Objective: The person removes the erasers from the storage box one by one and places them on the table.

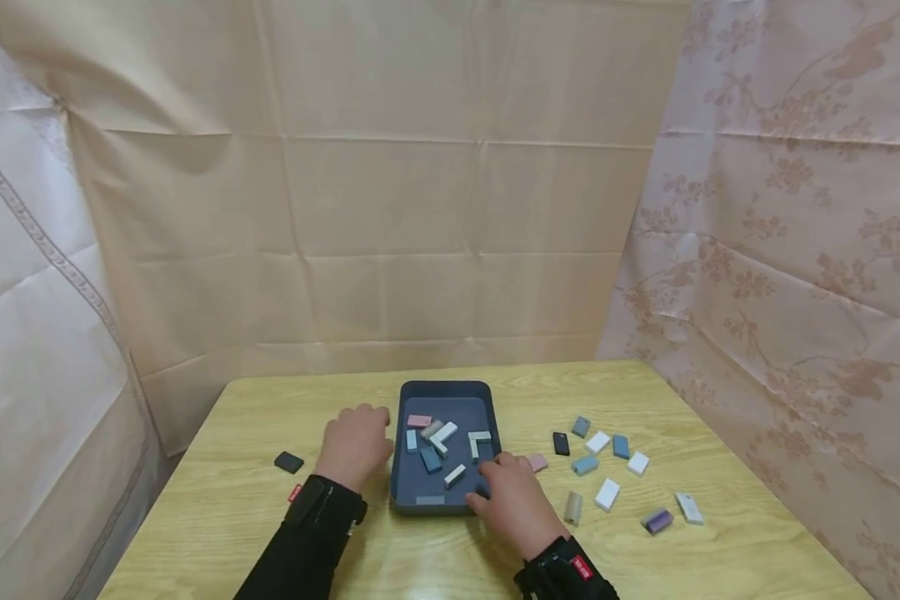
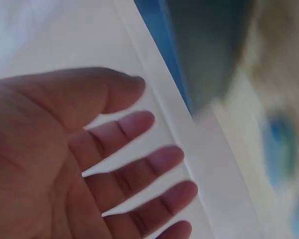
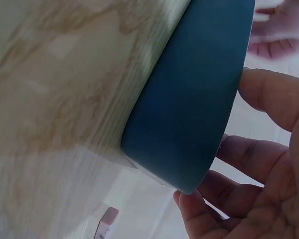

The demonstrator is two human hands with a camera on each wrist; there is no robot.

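Observation:
A dark blue-grey tray [image 1: 444, 392] stands on the table with several small blocks in it, among them a pink block [image 1: 420, 421] and a blue block [image 1: 431, 459]. Beside its left wall is my left hand [image 1: 354, 446]; in the left wrist view its fingers [image 2: 164, 157] are loosely bent with nothing between them. My right hand [image 1: 521, 504] grips the tray's near right corner. The right wrist view shows the thumb [image 3: 269, 94] at the rim and the other fingers bent around the corner. Part of that corner is hidden from above.
A black block [image 1: 288, 462] lies left of the left hand. Right of the tray are several scattered blocks, including a white block [image 1: 607, 494], a purple block [image 1: 657, 522] and a black one. Fabric sheets [image 1: 435, 208] hang behind and beside the wooden table [image 1: 217, 517].

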